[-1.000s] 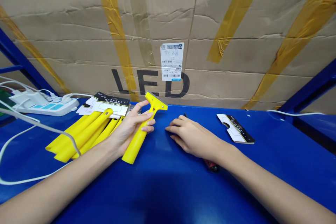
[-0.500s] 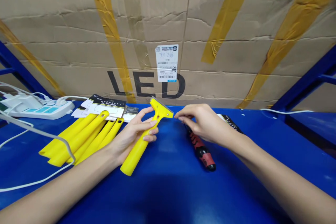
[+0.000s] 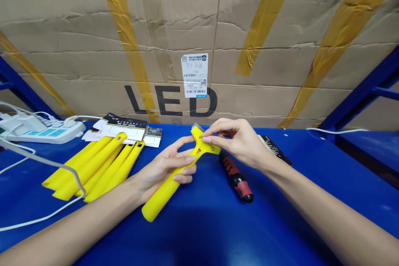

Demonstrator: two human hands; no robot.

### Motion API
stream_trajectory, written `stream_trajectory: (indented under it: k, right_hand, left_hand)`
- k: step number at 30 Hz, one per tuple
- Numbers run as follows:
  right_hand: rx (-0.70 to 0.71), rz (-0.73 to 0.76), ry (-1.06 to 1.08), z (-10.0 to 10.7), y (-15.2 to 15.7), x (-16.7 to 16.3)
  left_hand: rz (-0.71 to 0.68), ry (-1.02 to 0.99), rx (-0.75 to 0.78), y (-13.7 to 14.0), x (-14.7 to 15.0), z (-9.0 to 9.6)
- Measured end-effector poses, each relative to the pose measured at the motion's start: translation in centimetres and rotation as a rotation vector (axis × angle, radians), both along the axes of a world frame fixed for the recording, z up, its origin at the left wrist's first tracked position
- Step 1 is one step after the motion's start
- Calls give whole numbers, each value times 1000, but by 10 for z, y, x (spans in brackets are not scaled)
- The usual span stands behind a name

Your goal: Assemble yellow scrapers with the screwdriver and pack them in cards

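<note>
My left hand (image 3: 174, 166) is wrapped round the handle of a yellow scraper (image 3: 165, 193), whose wide head points up and away to the right. A clear-looking strip runs along the head's far edge, and a small screw (image 3: 213, 149) shows on its right side. My right hand (image 3: 238, 139) is closed in a pinch, with thumb and forefinger at the middle of the scraper's head. What those fingertips hold is too small to make out. Just below my right hand, a red and black screwdriver (image 3: 238, 183) lies on the blue table, its upper end partly hidden.
Several yellow scraper handles (image 3: 93, 166) lie at left beside printed cards (image 3: 124, 126). A white power strip (image 3: 50, 131) and loose cables (image 3: 62, 162) are farther left. Another card (image 3: 274, 149) lies behind my right wrist. A large taped carton (image 3: 174, 33) stands at the back.
My right hand has moved left onto the scraper's head, its fingertips now touching it. My left hand has shifted the scraper slightly right and down, turning its face up more.
</note>
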State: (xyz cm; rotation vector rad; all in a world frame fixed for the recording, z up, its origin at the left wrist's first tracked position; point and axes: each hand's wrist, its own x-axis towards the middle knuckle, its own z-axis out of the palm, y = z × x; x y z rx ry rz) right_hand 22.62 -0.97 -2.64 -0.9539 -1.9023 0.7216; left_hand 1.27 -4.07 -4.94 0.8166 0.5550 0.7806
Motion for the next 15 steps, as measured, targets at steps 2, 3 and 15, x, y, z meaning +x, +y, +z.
stream_trajectory:
  k: [2, 3, 15]
  right_hand:
    - [1, 2, 9, -1, -1, -3]
    - [3, -1, 6, 0, -2, -4]
    - [-355, 12, 137, -1, 6, 4]
  left_hand:
    - [-6, 6, 8, 0, 0, 0]
    - [-10, 10, 13, 0, 0, -1]
    - [-57, 61, 31, -5, -1, 8]
